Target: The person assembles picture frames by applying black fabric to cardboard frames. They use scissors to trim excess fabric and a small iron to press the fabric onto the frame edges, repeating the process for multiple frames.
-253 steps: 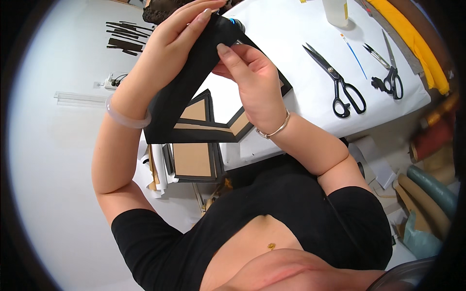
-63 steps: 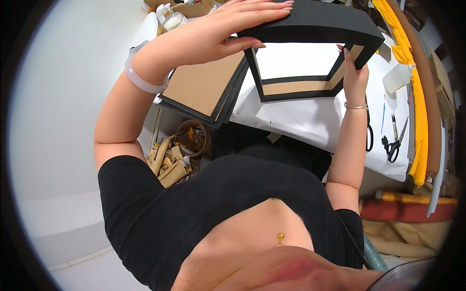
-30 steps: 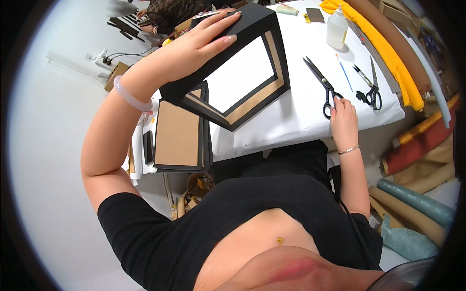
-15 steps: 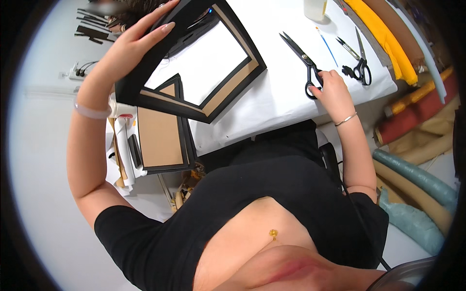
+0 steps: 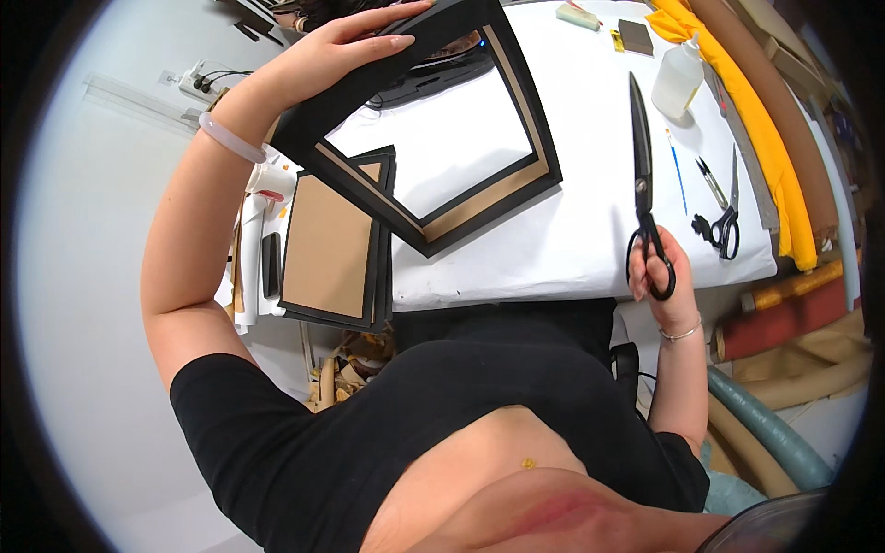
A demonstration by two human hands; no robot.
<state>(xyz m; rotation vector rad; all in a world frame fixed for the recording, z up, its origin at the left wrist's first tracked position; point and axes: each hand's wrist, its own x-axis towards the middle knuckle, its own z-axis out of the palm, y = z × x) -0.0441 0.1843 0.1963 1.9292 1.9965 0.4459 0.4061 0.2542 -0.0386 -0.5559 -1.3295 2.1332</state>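
Observation:
My left hand (image 5: 346, 60) grips the far left edge of a black rectangular frame (image 5: 546, 175), fingers bent over its rim. The frame stands tilted on the white table (image 5: 581, 249), its brown inner board showing around a wide opening. Large black-handled scissors (image 5: 643, 175) are in my right hand (image 5: 678, 272), held upright by the handle loops. Their dark blades are closed and point away from me. To the left, partly behind the frame, lie brown boards with black edging (image 5: 327, 240).
Right of the scissors lie a thin blue brush (image 5: 678, 175), a pair of snips (image 5: 712, 184) and smaller scissors (image 5: 727, 230). A clear bottle (image 5: 678, 83) stands farther back. Yellow material (image 5: 784, 194) runs along the table's right edge. Rolls (image 5: 774, 433) lie below at the right.
My right hand has lifted the large scissors, which lay on the table, and turned the blades upright. The left hand keeps hold of the frame. The view has shifted.

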